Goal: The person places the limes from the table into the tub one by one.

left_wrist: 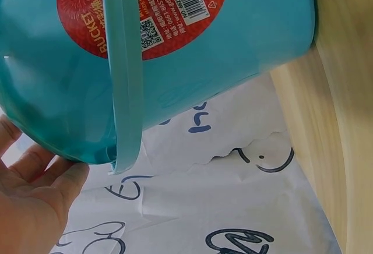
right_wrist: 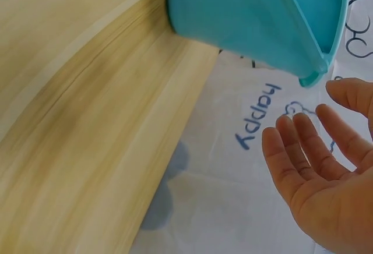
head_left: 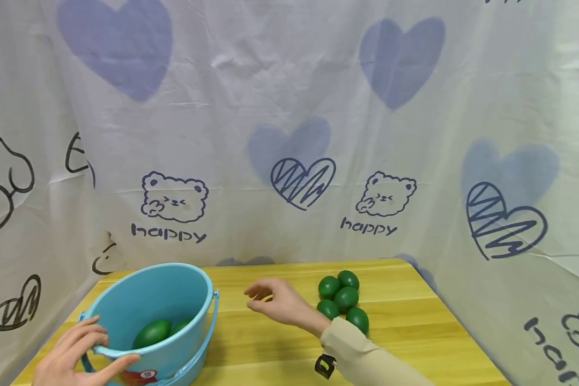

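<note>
A light-blue bucket [head_left: 193, 338] stands at the left of the table, its handle hanging down the side. My left hand [head_left: 72, 354] grips its near-left rim, fingers over the edge and thumb along the outside. In the left wrist view the bucket [left_wrist: 221, 73] bears a red label, and the left hand [left_wrist: 38, 201] is at its rim. Inside lie a dark green egg-shaped object [head_left: 153, 333] and part of another [head_left: 180, 325]. To the bucket's right my right hand [head_left: 284, 303] hovers over the table, holding nothing, its fingers [right_wrist: 317, 155] loosely bent and apart from the bucket.
Several dark green egg-shaped objects [head_left: 346, 298] lie clustered on the wooden table [head_left: 415, 321], beyond the right forearm. A white cloth [head_left: 251, 225] printed with hearts and bears hangs behind the table and along both sides.
</note>
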The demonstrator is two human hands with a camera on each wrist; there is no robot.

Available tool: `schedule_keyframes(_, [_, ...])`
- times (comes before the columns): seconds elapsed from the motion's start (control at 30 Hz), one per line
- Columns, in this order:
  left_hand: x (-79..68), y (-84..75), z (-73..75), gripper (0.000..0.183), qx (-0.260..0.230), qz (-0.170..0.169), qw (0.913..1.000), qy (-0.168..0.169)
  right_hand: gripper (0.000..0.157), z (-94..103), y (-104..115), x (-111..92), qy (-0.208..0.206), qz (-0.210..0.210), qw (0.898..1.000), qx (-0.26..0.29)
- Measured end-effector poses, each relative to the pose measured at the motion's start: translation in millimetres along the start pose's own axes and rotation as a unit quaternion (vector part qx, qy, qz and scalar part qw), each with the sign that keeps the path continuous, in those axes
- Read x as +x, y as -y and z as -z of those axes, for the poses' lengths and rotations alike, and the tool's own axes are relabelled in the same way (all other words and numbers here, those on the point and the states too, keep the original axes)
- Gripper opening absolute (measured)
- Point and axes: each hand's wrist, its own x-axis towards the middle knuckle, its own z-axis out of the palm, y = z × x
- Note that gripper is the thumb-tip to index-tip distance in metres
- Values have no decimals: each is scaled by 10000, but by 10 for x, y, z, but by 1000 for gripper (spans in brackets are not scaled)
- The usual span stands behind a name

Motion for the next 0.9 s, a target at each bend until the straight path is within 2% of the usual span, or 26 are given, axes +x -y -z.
schedule_keyframes(0.17, [-9,21,-1,57,41,-36,10000,-61,23,73,-119,-53,-24,-71,9997,-226])
schedule_keyframes(0.27, [-4,43,-5,58,4,-175,9998,-98,23,133,-196,-89,-118,-137,9995,-277])
schedule_keyframes(0.4, [5,73,-9,57,-26,-542,9985,-54,22,228,-316,-144,-240,-195,9991,-279])
schedule_keyframes(0.57, [-5,99,-1,60,-48,-992,9950,110,24,383,-456,-240,-376,-66,9981,-485])
schedule_keyframes(0.6, [-4,112,8,61,-111,-1200,9926,149,25,421,-480,-260,-403,-60,9977,-537])
schedule_keyframes(0.67, [13,155,16,50,-282,-2114,9769,126,25,499,-529,-302,-480,-67,9967,-652])
schedule_keyframes(0.7, [32,176,21,42,-383,-2646,9636,95,26,538,-555,-322,-542,-93,9957,-744])
schedule_keyframes(0.73, [54,196,23,34,-485,-3191,9465,31,26,575,-584,-340,-619,-137,9944,-847])
schedule_keyframes(0.8, [103,232,21,30,-640,-4217,9044,-138,25,646,-635,-380,-815,-253,9912,-1015])
schedule_keyframes(0.83, [126,236,8,32,-701,-4578,8858,-304,24,678,-662,-399,-940,-320,9888,-1114])
schedule_keyframes(0.87, [145,232,-4,32,-768,-4728,8767,-454,23,708,-688,-418,-1064,-387,9863,-1198])
schedule_keyframes(0.9, [155,222,-11,31,-799,-4759,8740,-575,22,736,-714,-435,-1176,-458,9842,-1239])
